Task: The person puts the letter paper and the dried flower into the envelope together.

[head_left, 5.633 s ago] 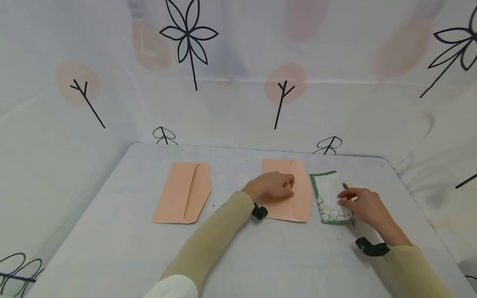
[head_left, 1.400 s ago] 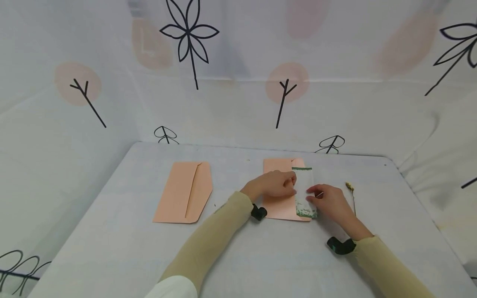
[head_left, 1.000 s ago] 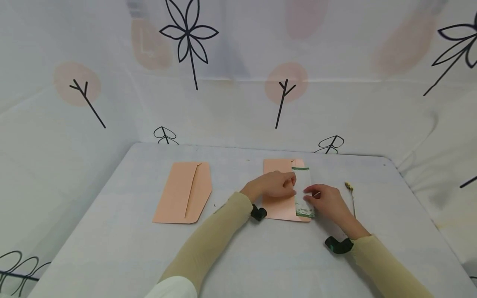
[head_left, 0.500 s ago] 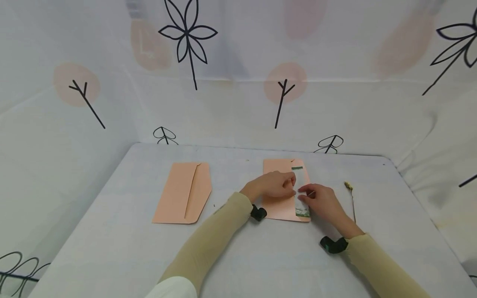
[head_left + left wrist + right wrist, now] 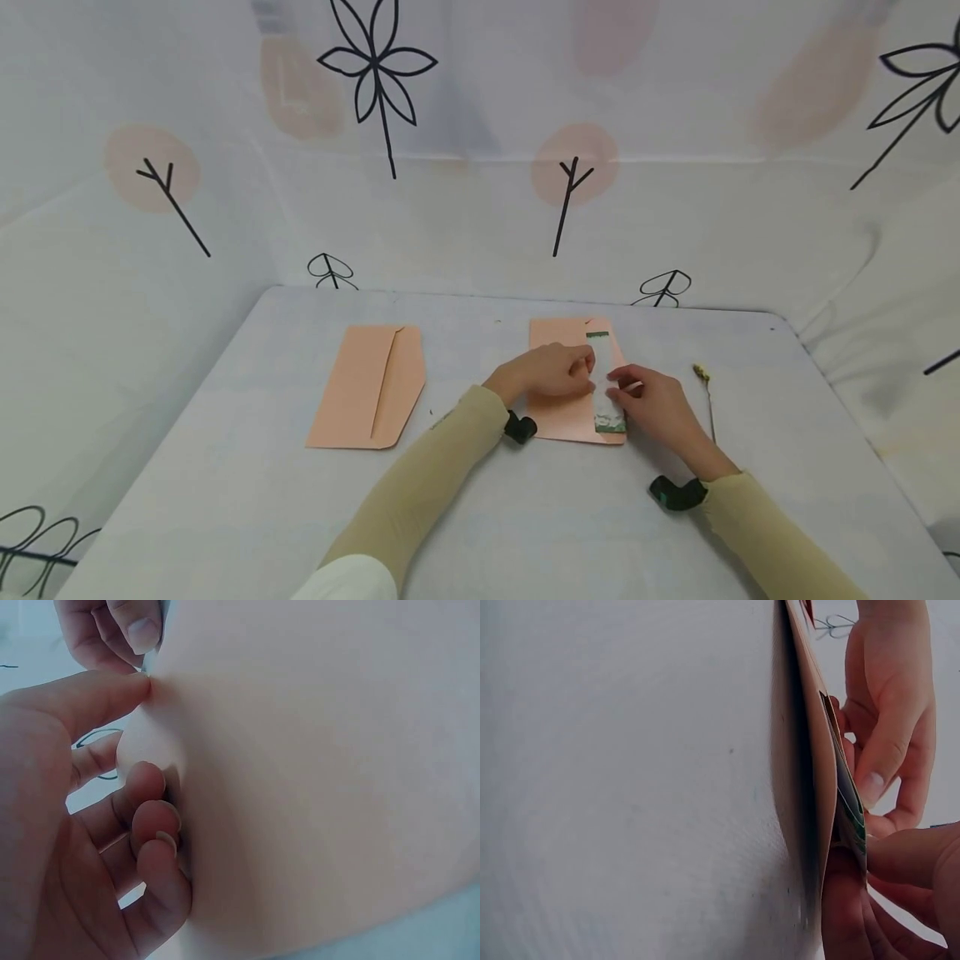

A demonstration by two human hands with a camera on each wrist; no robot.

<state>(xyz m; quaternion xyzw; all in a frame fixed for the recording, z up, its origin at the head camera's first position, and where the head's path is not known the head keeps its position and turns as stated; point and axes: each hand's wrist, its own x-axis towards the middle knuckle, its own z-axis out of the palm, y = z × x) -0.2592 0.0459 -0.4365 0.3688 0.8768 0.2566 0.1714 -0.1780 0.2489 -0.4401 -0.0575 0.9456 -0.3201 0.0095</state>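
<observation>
A peach envelope [image 5: 558,332] lies under my left hand [image 5: 546,371], whose thumb and index finger pinch its opening edge. In the left wrist view the envelope [image 5: 315,765] fills most of the picture. My right hand [image 5: 663,412] pinches the outer edge of a white card [image 5: 606,412] with a green floral border. The card's left part is hidden inside the envelope; a narrow strip sticks out to the right. In the right wrist view, the card [image 5: 850,814] sits between the envelope's spread layers, with right-hand fingers at the opening.
A second peach envelope [image 5: 360,392] lies to the left, flap side showing. To the right of my right hand is a thin-stemmed dried flower [image 5: 703,379] with a yellow head. The white-covered table [image 5: 525,517] meets a patterned cloth backdrop [image 5: 465,217] at the back.
The card has moved left from beside the envelope into it, carried by my right hand. Over the last second its visible strip has narrowed. My left hand has stayed in place.
</observation>
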